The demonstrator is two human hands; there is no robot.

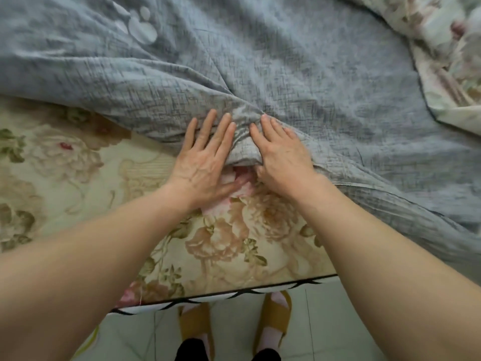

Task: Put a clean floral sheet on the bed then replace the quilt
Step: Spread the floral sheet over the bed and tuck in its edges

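Observation:
A blue-grey crinkled quilt [286,61] covers the far and right part of the bed. Beneath it lies a cream floral sheet [78,178] with big pink and beige flowers, bare at the near left. My left hand [203,162] rests on the quilt's near edge, fingers spread on top and thumb tucked under the fold. My right hand [283,160] sits right beside it and grips the same edge, thumb hidden underneath. A bunched ridge of quilt stands up between the two hands.
More floral fabric [447,48] is heaped at the far right corner. The mattress edge [234,295] with black-and-white trim runs just in front of me. Below it is a pale tiled floor [325,321] and my feet in yellow slippers [195,324].

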